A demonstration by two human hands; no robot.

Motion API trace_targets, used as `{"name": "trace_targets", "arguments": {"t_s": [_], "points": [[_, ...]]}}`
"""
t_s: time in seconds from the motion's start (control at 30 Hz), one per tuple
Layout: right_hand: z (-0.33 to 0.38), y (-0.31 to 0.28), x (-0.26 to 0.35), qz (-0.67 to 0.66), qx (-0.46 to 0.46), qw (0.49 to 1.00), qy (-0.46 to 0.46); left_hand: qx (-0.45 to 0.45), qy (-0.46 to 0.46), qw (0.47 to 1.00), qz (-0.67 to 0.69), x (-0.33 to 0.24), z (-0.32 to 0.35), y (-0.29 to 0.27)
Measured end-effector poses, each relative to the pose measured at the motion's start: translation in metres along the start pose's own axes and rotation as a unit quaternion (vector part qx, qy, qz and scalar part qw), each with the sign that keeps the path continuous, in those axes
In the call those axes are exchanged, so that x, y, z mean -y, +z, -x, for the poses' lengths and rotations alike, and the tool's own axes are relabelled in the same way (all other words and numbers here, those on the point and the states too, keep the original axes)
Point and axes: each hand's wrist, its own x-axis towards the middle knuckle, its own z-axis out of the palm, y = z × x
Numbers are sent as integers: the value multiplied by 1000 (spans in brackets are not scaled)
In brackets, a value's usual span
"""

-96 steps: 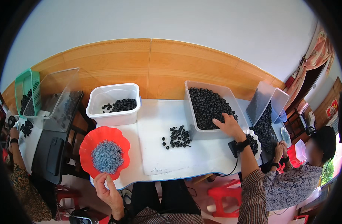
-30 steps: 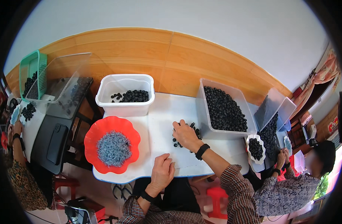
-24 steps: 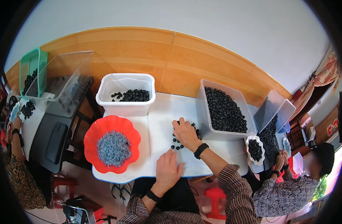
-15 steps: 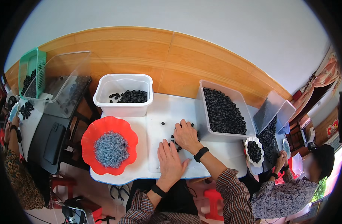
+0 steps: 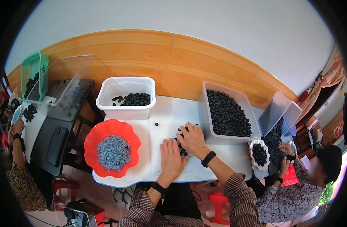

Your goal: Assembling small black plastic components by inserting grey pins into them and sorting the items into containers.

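Left hand (image 5: 170,158) flat and spread, palm down on the white table (image 5: 166,113); right hand (image 5: 192,140) just beside it, fingers loosely open over a small scatter of dark berries (image 5: 182,150), touching them, nothing visibly pinched. Right of that scatter, a clear tub (image 5: 228,113) full of the same berries; behind, a white tub (image 5: 127,97) with a few; left, a red scalloped bowl (image 5: 113,148) of greyish bits.
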Motion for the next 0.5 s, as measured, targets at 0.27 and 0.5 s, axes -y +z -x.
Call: {"name": "trace_targets", "arguments": {"t_s": [0.27, 0.5], "points": [[-35, -9, 26, -61, 42, 996, -47, -13, 10, 1000, 11, -4, 0, -4], [-71, 28, 65, -159, 99, 974, -130, -31, 33, 998, 44, -1, 1, -13]]}}
